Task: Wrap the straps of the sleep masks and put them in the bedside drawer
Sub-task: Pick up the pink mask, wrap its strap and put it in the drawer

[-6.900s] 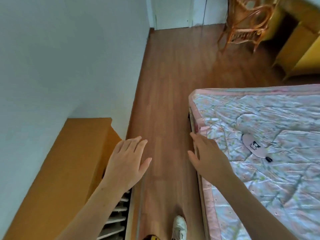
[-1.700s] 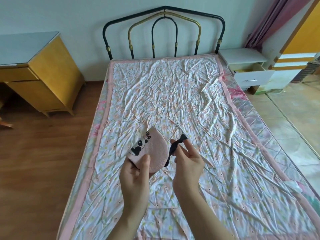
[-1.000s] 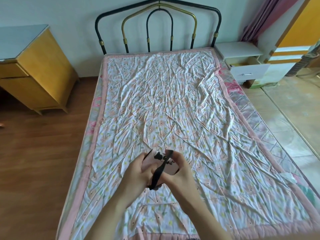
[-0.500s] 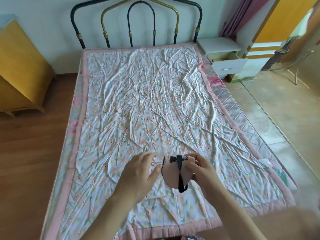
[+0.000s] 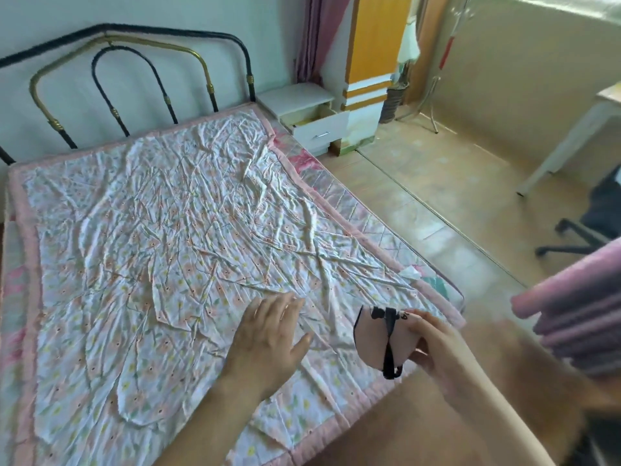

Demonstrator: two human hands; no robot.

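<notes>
My right hand (image 5: 435,344) holds a pink sleep mask (image 5: 371,341) with a black panda print, folded, with its black strap (image 5: 389,344) wound around the middle. It hangs over the bed's near right corner. My left hand (image 5: 268,341) hovers open over the quilt, a short way left of the mask, holding nothing. The white bedside cabinet (image 5: 295,99) stands at the far right of the headboard, and its drawer (image 5: 319,126) is pulled open.
A floral quilt with pink border covers the bed (image 5: 168,230). A metal headboard (image 5: 117,79) is at the far end. Tiled floor runs along the bed's right side. An office chair base (image 5: 578,237), white table leg (image 5: 564,146) and pink fabric (image 5: 578,314) are at right.
The view has swung right, toward the bedside cabinet. My left hand has let go of the mask and moved apart from it; my right hand alone holds the wrapped mask, carried rightward.
</notes>
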